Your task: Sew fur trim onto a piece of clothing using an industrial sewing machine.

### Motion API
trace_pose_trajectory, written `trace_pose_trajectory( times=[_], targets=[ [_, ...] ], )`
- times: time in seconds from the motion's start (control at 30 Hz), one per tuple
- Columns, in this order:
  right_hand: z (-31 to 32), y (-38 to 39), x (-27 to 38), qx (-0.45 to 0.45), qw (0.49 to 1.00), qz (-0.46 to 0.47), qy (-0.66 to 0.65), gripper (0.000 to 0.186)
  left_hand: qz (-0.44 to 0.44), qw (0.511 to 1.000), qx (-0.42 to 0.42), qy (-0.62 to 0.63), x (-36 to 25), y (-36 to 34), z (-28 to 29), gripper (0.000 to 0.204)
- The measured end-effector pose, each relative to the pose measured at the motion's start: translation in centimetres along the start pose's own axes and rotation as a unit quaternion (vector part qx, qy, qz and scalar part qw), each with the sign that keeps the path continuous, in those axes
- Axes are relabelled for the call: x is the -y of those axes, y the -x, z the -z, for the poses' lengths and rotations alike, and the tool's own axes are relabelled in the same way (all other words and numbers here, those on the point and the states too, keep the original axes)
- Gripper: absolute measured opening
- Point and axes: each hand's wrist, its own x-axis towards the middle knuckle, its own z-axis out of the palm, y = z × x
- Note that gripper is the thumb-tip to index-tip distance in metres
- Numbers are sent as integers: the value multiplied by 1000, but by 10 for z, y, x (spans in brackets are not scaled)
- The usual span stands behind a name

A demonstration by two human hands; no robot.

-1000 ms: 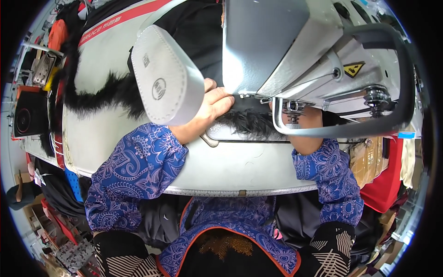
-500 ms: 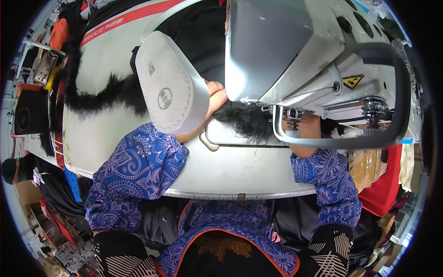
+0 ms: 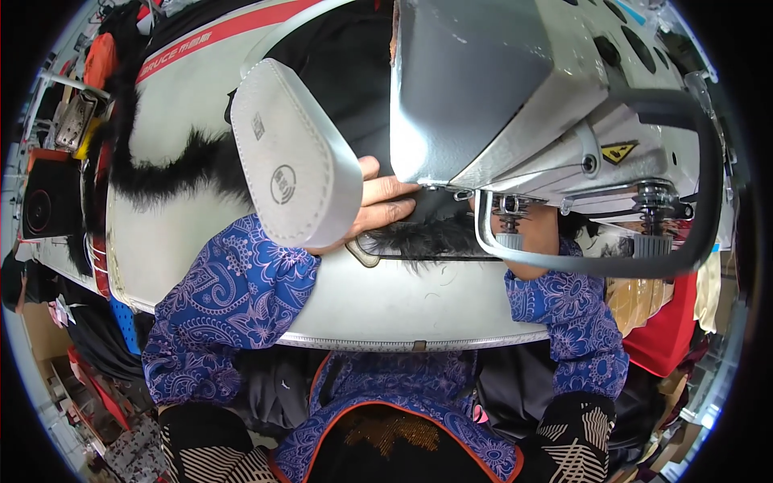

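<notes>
My left hand (image 3: pixel 378 201) lies with fingers stretched and apart on black fabric (image 3: pixel 314 56) beside the sewing machine head (image 3: pixel 475 88), partly hidden under a pale stitched oval pad (image 3: pixel 286 153). Black fluffy trim (image 3: pixel 427 237) lies between my hands near the needle area. My right hand (image 3: pixel 535 237) is behind the metal frame and thread tension fittings, its fingers hidden. A long strip of black fur (image 3: pixel 177 171) runs across the table to the left.
The white table (image 3: pixel 427 302) has a ruler along its front edge. At left stand a black speaker (image 3: pixel 44 205) and an orange item (image 3: pixel 101 60). A red bin (image 3: pixel 660 338) is at right. A person (image 3: pixel 16 278) shows at the far left edge.
My left fingers are more stretched out over the fabric than half a second ago. The machine head and pad appear lower in the picture than one second ago.
</notes>
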Motion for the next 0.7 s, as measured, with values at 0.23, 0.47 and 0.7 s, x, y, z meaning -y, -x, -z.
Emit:
trace_pose_trajectory(
  times=[0.23, 0.47, 0.7],
  targets=[
    [-6, 9, -12, -42, 907, -116, -403, 52, 54, 986, 154, 43, 1, 15, -11, 41],
    [-13, 7, -30, -82, 641, -218, -731, 57, 69, 997, -41, -5, 10, 22, -20, 32],
    [-10, 16, -67, -52, 564, -231, -791, 61, 37, 999, 22, 2, 10, 2, 7, 40]
  ],
)
